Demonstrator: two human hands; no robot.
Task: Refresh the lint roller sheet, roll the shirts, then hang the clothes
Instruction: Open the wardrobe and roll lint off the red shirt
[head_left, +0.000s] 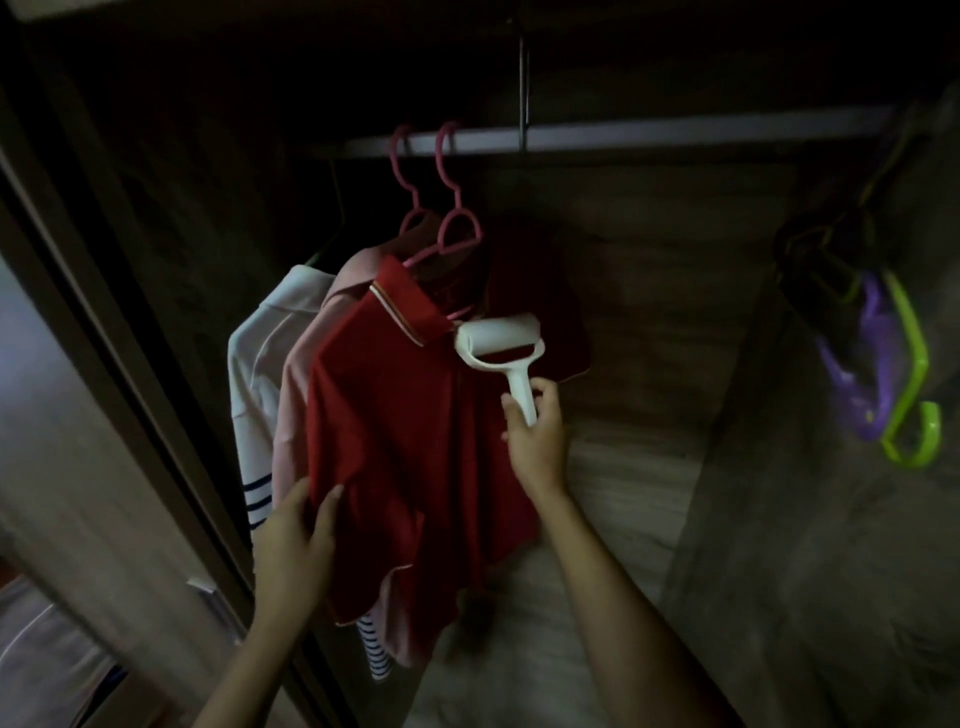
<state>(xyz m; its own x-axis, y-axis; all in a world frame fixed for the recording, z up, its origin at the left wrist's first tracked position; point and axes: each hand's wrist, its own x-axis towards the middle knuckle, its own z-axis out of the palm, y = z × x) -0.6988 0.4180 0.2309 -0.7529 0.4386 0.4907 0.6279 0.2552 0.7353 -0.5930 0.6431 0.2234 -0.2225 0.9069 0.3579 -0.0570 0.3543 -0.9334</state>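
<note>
The front shirt (395, 415) was red, its collar (402, 306) trimmed white; behind hung a pink shirt (291, 395) and a white shirt (254, 374) with navy stripes. The lint roller (501, 343) was white; the hangers (447, 208) pink.

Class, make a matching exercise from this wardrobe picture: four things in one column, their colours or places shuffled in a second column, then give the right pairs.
Things:
1. lint roller
2. front shirt
3. green hanger
4. left hand

Descriptions:
A. red, on a pink hanger
B. at the far right, off the rail
C. white, its handle held by the right hand
D. holding the shirt's lower edge

Pairs: 1-C, 2-A, 3-B, 4-D
</note>
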